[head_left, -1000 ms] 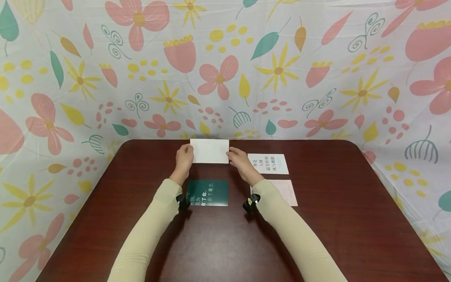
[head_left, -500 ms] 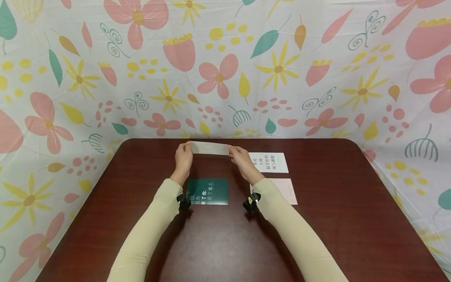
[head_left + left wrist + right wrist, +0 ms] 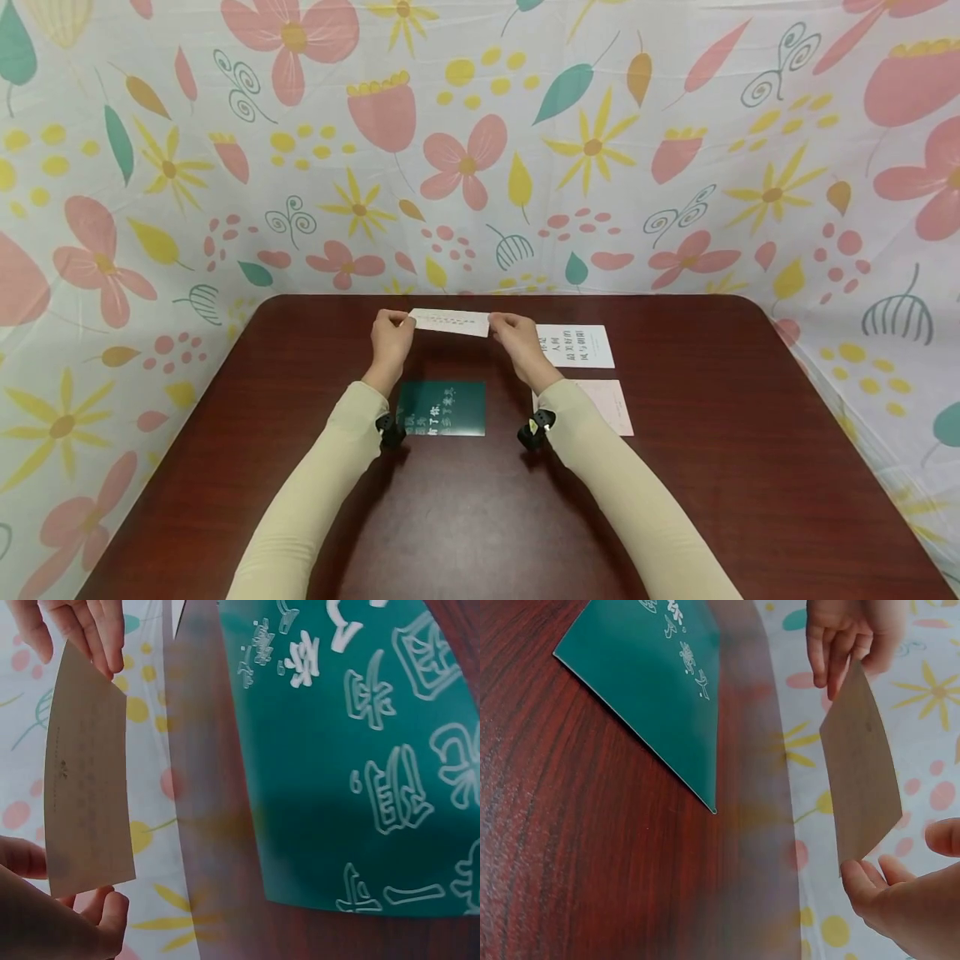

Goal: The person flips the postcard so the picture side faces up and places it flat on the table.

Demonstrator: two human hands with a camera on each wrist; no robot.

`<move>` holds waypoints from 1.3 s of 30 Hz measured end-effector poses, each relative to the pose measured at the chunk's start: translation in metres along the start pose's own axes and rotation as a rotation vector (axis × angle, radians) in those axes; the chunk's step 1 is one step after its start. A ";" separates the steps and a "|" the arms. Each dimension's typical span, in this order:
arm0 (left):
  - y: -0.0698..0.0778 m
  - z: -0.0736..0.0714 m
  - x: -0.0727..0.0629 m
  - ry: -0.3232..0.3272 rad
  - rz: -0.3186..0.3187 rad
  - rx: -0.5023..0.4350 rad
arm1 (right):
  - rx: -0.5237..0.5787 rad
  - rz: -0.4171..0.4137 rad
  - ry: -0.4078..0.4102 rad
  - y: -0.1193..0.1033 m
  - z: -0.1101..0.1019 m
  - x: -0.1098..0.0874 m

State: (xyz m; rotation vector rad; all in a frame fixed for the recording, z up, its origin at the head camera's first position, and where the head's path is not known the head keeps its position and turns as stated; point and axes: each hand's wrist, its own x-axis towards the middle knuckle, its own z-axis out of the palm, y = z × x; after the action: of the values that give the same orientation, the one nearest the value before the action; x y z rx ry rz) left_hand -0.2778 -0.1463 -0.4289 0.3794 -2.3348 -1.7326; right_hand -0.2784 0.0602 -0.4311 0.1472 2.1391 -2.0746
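A white card (image 3: 452, 322) with small reddish print on its upper face is held tilted above the far part of the table. My left hand (image 3: 393, 340) grips its left end; at the other end my right hand (image 3: 517, 337) holds the edge between thumb and fingers. Both wrist views show the underside of the card (image 3: 90, 780), shaded and faintly marked, slightly bowed. Nearer than the hands lies a dark green card (image 3: 450, 408) with white lettering, its left edge partly behind my left wrist.
On the right, a white card with black characters (image 3: 577, 346) lies above a pale pink card (image 3: 607, 407), each partly covered by my right hand or arm. The dark red-brown table (image 3: 480, 517) ends at a floral cloth (image 3: 480, 225).
The held card has turned over between my hands: a blank white face showed first, then a narrow slanted strip, now a printed face. The cards on the table have not moved.
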 end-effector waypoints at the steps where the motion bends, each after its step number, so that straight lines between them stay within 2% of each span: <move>1: -0.001 0.000 0.000 0.000 -0.002 0.010 | 0.002 0.004 -0.001 0.000 0.000 0.000; 8: -0.010 0.001 -0.001 0.014 0.013 0.078 | 0.052 0.004 -0.017 0.004 0.002 0.000; 13: -0.016 0.001 0.001 0.009 0.036 0.127 | 0.085 0.009 -0.061 0.008 0.003 0.002; 22: -0.025 -0.003 0.004 -0.062 0.090 0.198 | 0.049 0.049 -0.134 0.015 0.002 0.005; 31: -0.029 -0.005 0.006 -0.122 0.061 0.277 | 0.051 0.104 -0.189 0.020 0.005 0.008; 39: -0.031 -0.005 0.004 -0.153 0.017 0.290 | 0.044 0.116 -0.201 0.023 0.007 0.009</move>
State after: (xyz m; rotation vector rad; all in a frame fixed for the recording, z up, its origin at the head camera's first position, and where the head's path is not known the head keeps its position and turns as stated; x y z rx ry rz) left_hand -0.2776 -0.1612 -0.4573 0.2796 -2.6992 -1.4636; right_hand -0.2829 0.0537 -0.4553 0.0633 1.9228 -1.9802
